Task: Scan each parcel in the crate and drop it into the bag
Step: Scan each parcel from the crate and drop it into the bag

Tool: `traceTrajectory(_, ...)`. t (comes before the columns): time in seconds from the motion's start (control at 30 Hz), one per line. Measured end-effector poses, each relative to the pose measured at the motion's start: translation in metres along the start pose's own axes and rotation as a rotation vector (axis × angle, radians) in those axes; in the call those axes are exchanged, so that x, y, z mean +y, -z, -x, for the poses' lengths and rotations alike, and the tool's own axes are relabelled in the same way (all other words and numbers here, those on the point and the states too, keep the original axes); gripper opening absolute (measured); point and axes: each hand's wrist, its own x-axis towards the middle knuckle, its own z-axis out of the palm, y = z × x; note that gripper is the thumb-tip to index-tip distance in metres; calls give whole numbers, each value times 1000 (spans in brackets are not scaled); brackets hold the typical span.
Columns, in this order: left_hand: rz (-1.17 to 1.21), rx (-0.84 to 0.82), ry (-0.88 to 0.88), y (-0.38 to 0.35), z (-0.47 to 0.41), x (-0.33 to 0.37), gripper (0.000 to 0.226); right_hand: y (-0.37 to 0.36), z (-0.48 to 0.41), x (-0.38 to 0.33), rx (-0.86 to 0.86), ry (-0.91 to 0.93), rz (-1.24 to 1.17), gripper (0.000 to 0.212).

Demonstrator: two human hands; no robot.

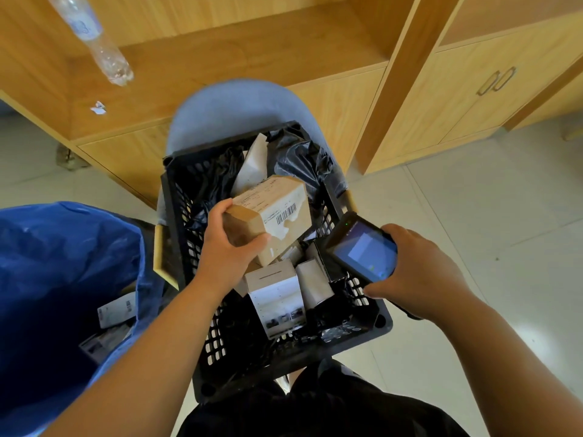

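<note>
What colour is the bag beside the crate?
The bag is blue, clearest in the head view.

I get one view, the head camera, close above the black crate point(239, 351), looking steeply down and forward toward wooden shelving point(252, 48) beyond.

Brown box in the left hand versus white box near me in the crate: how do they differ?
The brown box is kraft card; the white box is white with small printed pictures. The left hand grips the brown box, tilted, above the crate; the white box rests inside, untouched. The brown box shows a barcode label; the white box shows none. Both are closed cartons outside the bag.
</note>
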Motion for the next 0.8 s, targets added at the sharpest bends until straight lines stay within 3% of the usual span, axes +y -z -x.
traceTrajectory(0.57, -15, 43, -24, 8, 7, -7, 80, -3, 9, -15, -13, 36, -21, 83)
traceTrajectory(0.8, -62, 174, 49, 54, 26, -25, 79, -14, -13, -53, -26, 174, -3, 91)
